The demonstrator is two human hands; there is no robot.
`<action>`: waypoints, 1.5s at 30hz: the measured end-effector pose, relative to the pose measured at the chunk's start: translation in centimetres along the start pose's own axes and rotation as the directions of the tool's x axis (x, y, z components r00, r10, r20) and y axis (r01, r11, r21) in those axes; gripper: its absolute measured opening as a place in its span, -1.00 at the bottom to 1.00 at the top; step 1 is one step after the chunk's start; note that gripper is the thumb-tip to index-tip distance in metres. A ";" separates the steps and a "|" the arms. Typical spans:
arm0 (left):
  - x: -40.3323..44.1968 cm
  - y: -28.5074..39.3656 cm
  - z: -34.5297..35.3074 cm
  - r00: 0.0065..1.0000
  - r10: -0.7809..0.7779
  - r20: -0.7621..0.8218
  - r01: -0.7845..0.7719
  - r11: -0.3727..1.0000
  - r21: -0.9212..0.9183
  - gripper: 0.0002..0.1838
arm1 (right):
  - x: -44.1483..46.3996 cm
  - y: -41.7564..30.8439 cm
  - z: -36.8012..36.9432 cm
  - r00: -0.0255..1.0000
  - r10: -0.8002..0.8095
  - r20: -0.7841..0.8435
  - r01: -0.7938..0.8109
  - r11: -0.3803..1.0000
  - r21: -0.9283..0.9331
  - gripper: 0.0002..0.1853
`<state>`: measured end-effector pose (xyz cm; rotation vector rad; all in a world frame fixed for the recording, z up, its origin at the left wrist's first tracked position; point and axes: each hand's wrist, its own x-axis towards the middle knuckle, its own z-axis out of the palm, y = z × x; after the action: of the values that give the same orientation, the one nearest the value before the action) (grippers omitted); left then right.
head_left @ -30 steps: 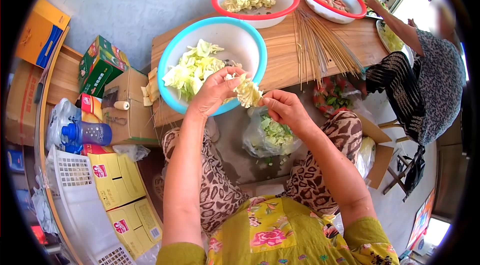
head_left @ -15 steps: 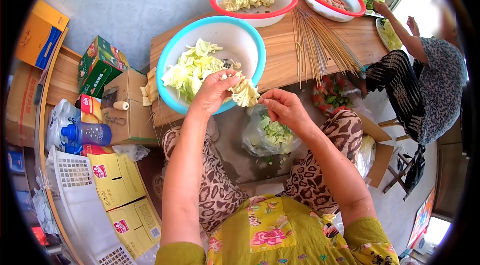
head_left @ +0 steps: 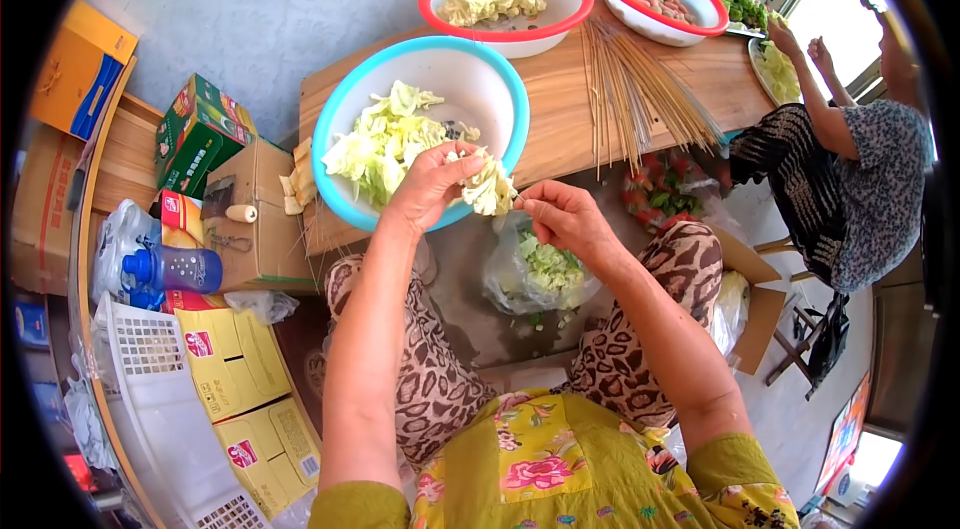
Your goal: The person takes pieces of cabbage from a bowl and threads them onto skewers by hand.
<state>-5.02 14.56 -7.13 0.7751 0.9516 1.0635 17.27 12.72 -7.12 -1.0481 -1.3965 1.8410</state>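
Note:
My left hand (head_left: pixel 432 187) is closed on a bunch of pale yellow cabbage leaves (head_left: pixel 489 187), held over the near rim of a blue-rimmed basin (head_left: pixel 520 99). Facing it, my right hand (head_left: pixel 568 217) pinches the end of a thin skewer that meets the leaves; most of the skewer is hidden. Torn cabbage leaves (head_left: pixel 385 151) lie in the basin's left half. To the right, many loose bamboo skewers (head_left: pixel 640 89) are fanned out on the wooden table (head_left: pixel 550 119).
Behind stand a red-rimmed basin (head_left: pixel 575 24) of threaded-looking leaves and another red-rimmed basin (head_left: pixel 715 24) with pinkish pieces. A plastic bag of chopped greens (head_left: pixel 540 269) lies between my knees. A co-worker (head_left: pixel 880 179) sits at right. Boxes (head_left: pixel 235 354) and a blue bottle (head_left: pixel 185 267) are at left.
The leaves in my left hand look slightly turned and more bunched. My right hand stays almost in place. The co-worker's arms have shifted, and the view has tilted slightly.

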 end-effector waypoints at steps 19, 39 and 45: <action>0.4 -0.1 -1.0 0.872 0.175 -0.458 -0.154 0.985 0.083 -0.49 | 0.2 0.0 0.3 0.998 0.060 0.022 -0.063 0.990 0.124 -0.79; -0.9 1.8 0.2 0.892 0.297 -0.341 -0.329 0.944 -0.038 -0.51 | -0.9 -2.9 2.2 0.977 -0.188 -0.105 0.137 0.920 -0.367 -0.80; -1.1 2.0 -0.5 0.894 0.275 -0.353 -0.326 0.941 -0.094 -0.58 | 1.8 -6.3 0.5 0.984 -0.089 -0.155 0.073 0.991 -0.110 -0.79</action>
<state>-6.38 14.16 -5.32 0.6379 1.0425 1.5604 15.91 15.73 -1.40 -1.1466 -1.4301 1.6043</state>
